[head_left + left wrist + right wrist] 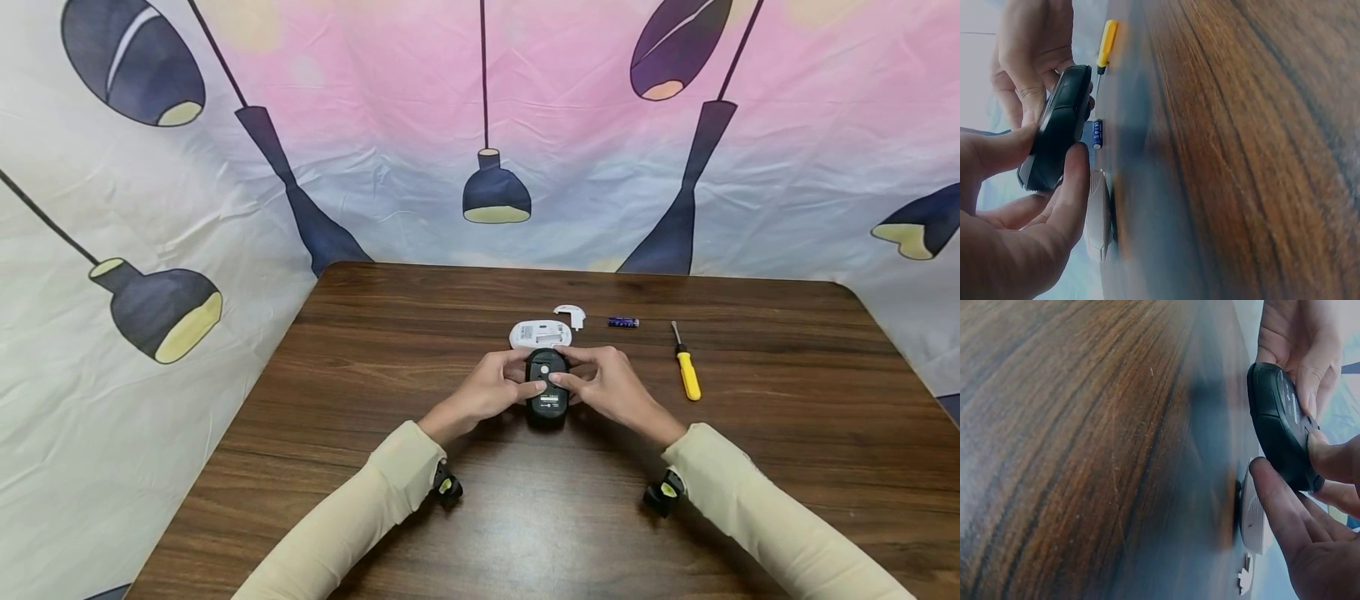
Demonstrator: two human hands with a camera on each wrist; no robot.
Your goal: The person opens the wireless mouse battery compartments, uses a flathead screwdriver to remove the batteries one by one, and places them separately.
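Note:
Both hands hold a black computer mouse above the table, its labelled underside turned up. My left hand grips its left side, with the thumb lying on the underside. From the right, my right hand grips it the same way, thumb also on the underside. In the left wrist view the black mouse is seen edge-on between fingers and thumbs. Just beyond it lies a white mouse, bottom up, its battery slot uncovered. A white battery cover sits behind that mouse.
A blue battery lies right of the white cover. Farther right is a screwdriver with a yellow handle, its tip pointing away. The brown wooden table ends at a printed cloth backdrop.

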